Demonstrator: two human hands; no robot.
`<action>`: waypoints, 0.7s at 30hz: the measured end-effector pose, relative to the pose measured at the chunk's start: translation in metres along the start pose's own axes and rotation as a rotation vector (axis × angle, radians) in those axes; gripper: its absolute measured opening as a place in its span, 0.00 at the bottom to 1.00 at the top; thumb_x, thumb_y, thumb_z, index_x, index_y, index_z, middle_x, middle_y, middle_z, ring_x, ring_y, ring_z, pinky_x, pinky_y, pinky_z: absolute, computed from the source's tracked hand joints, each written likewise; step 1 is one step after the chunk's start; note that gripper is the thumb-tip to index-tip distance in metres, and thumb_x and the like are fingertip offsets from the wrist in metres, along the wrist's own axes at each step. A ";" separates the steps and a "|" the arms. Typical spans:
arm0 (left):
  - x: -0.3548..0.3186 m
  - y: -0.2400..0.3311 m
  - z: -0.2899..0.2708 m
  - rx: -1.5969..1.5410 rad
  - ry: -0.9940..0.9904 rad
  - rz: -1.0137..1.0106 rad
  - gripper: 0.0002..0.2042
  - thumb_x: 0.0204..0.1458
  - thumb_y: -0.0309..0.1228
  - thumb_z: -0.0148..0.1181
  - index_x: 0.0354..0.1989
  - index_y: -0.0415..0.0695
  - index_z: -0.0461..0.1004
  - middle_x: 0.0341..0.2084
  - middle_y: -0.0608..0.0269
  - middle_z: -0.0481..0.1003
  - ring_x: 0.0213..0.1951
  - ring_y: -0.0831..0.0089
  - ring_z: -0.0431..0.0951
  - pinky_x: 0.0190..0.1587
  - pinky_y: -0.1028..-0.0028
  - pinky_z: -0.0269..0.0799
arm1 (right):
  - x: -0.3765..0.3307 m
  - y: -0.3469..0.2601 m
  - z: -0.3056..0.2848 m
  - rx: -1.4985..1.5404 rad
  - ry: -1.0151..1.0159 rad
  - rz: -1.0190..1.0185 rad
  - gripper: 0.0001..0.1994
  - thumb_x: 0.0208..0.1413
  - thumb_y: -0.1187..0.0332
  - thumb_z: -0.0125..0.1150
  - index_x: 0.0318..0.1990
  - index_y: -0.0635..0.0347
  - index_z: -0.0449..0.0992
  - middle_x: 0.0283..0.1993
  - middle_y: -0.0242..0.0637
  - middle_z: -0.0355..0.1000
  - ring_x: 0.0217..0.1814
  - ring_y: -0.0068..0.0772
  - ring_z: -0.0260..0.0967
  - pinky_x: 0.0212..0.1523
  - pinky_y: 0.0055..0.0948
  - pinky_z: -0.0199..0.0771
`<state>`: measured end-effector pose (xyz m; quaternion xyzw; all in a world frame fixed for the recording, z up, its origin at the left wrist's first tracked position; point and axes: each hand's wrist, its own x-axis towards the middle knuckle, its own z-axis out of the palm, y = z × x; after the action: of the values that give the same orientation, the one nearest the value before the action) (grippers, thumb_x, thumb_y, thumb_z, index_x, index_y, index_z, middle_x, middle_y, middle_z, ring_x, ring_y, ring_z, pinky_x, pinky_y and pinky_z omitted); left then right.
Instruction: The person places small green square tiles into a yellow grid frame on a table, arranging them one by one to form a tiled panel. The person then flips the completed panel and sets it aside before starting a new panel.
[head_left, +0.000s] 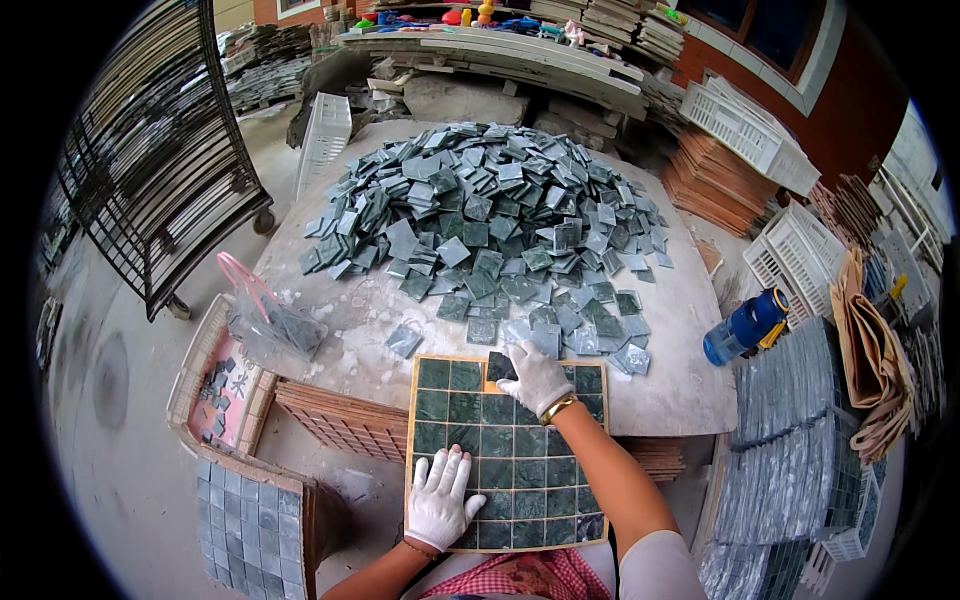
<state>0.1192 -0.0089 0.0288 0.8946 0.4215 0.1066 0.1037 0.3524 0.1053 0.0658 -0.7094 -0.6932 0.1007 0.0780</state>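
A square wooden-rimmed tray (411, 480) lies in front of me, laid with rows of dark green stone tiles (497, 442). My left hand (440, 500), in a white glove with bare fingertips, rests flat on its lower left tiles, fingers spread. At the far row, my gloved right hand (535, 380) pinches a dark square tile (499, 368) over a bare wood-coloured spot. Some of that tile is hidden by the fingers. Just beyond the tray, a large heap of loose green-grey tiles (475, 205) covers much of the pale table (680, 370).
Left are a plastic bag (275, 325) with pink handles, a basket (185, 385) holding tile bits and a tiled stack (250, 525). A blue bottle (745, 327) stands at the table's right edge, beside stacked tile sheets (785, 450). A black wire cart (160, 170) stands far left.
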 end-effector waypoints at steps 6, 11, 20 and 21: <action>-0.027 0.011 0.001 -0.029 0.018 0.021 0.32 0.50 0.48 0.53 0.59 0.38 0.63 0.59 0.51 0.63 0.60 0.56 0.61 0.61 0.51 0.52 | 0.012 0.021 0.014 0.155 -0.004 -0.259 0.22 0.46 0.59 0.66 0.49 0.57 0.73 0.49 0.39 0.67 0.50 0.41 0.69 0.48 0.34 0.72; -0.052 0.021 -0.003 -0.130 0.004 0.097 0.30 0.49 0.48 0.54 0.56 0.38 0.66 0.56 0.52 0.66 0.57 0.55 0.65 0.59 0.52 0.54 | -0.001 0.015 0.025 0.093 0.021 -0.261 0.21 0.47 0.61 0.65 0.48 0.59 0.73 0.49 0.40 0.67 0.47 0.42 0.70 0.47 0.35 0.73; -0.061 0.016 -0.005 -0.124 -0.030 0.159 0.29 0.48 0.48 0.57 0.54 0.41 0.69 0.55 0.55 0.69 0.57 0.58 0.67 0.59 0.54 0.55 | 0.015 -0.018 0.028 -0.062 0.153 -0.220 0.25 0.50 0.46 0.58 0.51 0.51 0.72 0.54 0.38 0.66 0.61 0.40 0.58 0.59 0.41 0.59; -0.063 0.015 -0.006 -0.142 -0.021 0.148 0.28 0.48 0.48 0.57 0.54 0.42 0.69 0.55 0.56 0.69 0.56 0.58 0.68 0.59 0.56 0.55 | 0.012 -0.023 0.037 -0.118 0.061 -0.119 0.28 0.51 0.46 0.56 0.57 0.48 0.69 0.60 0.35 0.63 0.66 0.40 0.51 0.65 0.42 0.48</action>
<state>0.0891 -0.0668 0.0318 0.9147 0.3445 0.1343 0.1629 0.3217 0.1172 0.0356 -0.6731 -0.7362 0.0332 0.0627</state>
